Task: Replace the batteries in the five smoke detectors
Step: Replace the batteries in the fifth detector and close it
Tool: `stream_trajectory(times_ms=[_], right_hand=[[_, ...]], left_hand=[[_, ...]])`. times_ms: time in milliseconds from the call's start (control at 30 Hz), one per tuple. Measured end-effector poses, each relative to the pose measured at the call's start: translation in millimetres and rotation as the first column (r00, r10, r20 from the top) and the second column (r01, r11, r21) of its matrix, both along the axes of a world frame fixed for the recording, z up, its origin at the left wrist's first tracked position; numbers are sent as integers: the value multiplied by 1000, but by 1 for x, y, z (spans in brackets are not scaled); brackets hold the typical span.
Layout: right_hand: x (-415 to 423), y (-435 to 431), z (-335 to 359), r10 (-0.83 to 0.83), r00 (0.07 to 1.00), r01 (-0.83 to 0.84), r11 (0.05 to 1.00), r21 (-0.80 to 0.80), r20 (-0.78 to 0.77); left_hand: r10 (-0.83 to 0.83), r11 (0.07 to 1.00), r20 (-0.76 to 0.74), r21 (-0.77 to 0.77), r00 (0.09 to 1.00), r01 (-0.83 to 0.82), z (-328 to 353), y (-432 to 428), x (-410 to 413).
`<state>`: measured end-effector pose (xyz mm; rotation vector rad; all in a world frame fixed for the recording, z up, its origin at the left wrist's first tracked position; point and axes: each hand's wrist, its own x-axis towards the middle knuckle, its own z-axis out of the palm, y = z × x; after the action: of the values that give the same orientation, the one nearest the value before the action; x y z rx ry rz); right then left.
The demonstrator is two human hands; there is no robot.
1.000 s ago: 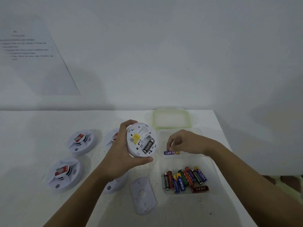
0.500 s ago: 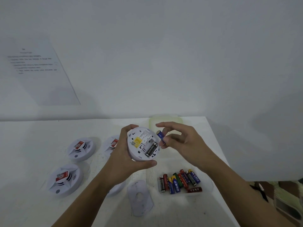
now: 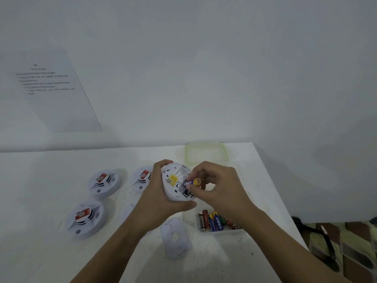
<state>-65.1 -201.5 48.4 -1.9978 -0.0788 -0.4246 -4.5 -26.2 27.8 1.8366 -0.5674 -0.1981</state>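
Three spare detectors [image 3: 104, 182] sit face-up on the table's [image 3: 30, 201] left. A fourth is prob. the pale edge under the left forearm, can't confirm.

Left hand [image 3: 161, 199] wraps the open detector [image 3: 173, 180], thumb under the low rim & fingers over the top. It's held above the table w/ the back side toward the camera. Back plate [image 3: 176, 237] lies on the table just below.

Purple battery [image 3: 192, 182] has its left end at the bay, pinched by right hand [image 3: 216, 190] thumb & forefinger.

To do it well: hold the left grip firm, match +/- to the bay marks, seat the spring end first, then press the free end flat.

Hard to see:
- Wall sheet [image 3: 51, 88] text is too blurred to read.
- Fingers cover most of the bay, so polarity marks are unreadable.
- Right wrist cuts off part of the battery tub [image 3: 216, 232].
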Motion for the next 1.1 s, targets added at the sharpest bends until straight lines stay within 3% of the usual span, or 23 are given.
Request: stream_trajectory(times_ms=[100,200,400,667,833,1100], right_hand=[[2,6,-7,21,997,-10,991,-133,77],[6,9,-7,54,987,-34,991,-131,153],[9,1,-3,213,977,-211,970,-120,4],[16,-12,-1,284,945,-284,959,23,-160],[20,-12,-2,185,974,-160,970,185,-128],[29,-8,-2,74,983,-54,991,125,-165]], left_hand=[[-36,999,14,-28,999,37,3,2,-1],[-52,997,11,-55,999,53,5,5,-1],[-83,997,36,-6,996,83,9,9,2],[-141,983,110,137,984,126,12,10,4],[-183,973,126,165,975,161,16,7,3],[-224,967,132,156,966,203,23,15,5]])
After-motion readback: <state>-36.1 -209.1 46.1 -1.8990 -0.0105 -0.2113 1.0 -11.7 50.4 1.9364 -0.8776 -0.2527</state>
